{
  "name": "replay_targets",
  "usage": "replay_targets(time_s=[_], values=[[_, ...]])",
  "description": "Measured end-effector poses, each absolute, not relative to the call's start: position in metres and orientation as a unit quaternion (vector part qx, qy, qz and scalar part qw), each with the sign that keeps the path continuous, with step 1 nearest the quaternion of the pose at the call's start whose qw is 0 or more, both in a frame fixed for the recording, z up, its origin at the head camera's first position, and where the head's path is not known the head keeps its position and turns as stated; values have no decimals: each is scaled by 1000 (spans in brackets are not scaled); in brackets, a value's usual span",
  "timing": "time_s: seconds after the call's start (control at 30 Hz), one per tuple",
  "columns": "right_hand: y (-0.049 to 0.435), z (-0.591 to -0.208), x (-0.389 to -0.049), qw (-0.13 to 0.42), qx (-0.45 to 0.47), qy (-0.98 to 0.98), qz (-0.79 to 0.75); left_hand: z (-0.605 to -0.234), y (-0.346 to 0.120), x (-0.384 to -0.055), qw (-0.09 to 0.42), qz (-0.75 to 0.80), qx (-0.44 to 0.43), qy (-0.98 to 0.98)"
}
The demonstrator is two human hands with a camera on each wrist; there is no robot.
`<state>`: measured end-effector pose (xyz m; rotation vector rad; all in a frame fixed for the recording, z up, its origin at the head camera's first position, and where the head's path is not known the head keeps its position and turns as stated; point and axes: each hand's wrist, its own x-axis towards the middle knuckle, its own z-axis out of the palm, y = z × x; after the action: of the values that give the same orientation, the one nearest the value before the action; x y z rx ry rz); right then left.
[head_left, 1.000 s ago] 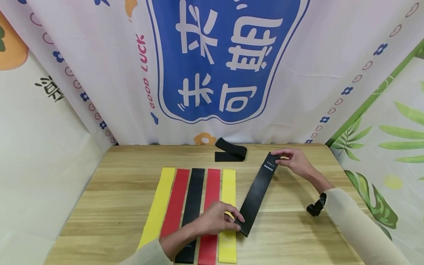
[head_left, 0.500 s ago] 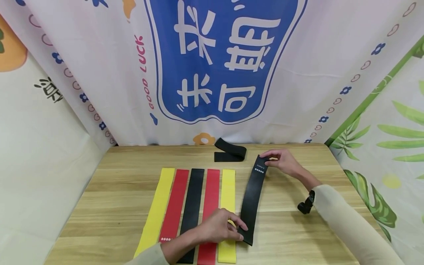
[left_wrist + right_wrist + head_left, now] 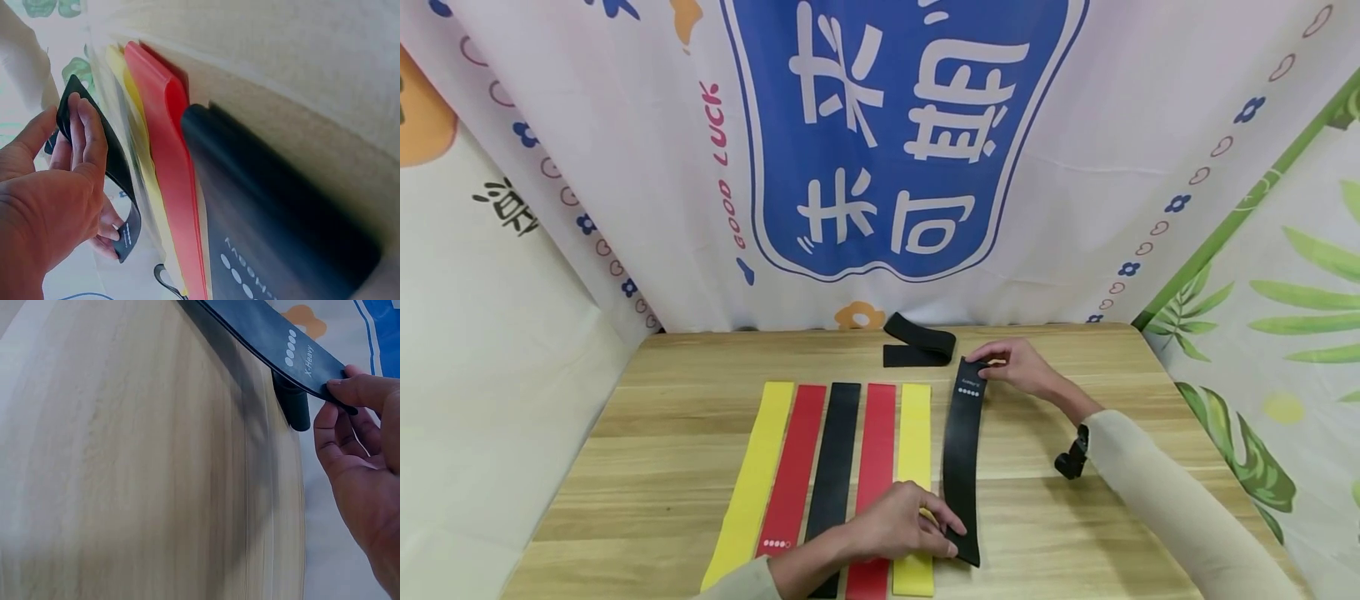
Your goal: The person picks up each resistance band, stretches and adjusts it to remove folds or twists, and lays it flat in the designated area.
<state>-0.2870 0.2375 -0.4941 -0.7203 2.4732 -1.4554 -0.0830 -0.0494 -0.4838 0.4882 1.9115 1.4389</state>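
Note:
A black resistance band point(image 3: 962, 450), printed "X-Heavy" with a row of white dots, stretches lengthwise between my two hands. My right hand point(image 3: 1018, 367) pinches its far end between thumb and fingers; the right wrist view shows that end raised over the wooden table. Its near end is pinched by my left hand point(image 3: 910, 521), whose wrist passes over the other bands. Just left of it lies a yellow band point(image 3: 915, 433), then a red band point(image 3: 876, 450), a black band point(image 3: 835, 450), another red band point(image 3: 793, 475) and another yellow band point(image 3: 748, 483), side by side.
Behind them, near the back edge of the wooden table point(image 3: 647, 442), a folded black band point(image 3: 921, 343) lies bent over on itself. A printed curtain point(image 3: 685, 275) hangs behind the table, and more printed cloth stands at both sides.
Both hands have brought the black band round from a slant to nearly parallel with the yellow one. The far end moved left with my right hand; the near end came slightly closer and right.

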Motion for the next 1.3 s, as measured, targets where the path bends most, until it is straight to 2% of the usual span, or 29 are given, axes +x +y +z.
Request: replay_targets(time_s=[0.73,1.3], values=[[201,-502,-298,161,-283,839,-435,-490,-49,-79,394,535,246,706],[196,-514,-295,168,-300,841,-418,-499,-47,-74,411,516,267,702]])
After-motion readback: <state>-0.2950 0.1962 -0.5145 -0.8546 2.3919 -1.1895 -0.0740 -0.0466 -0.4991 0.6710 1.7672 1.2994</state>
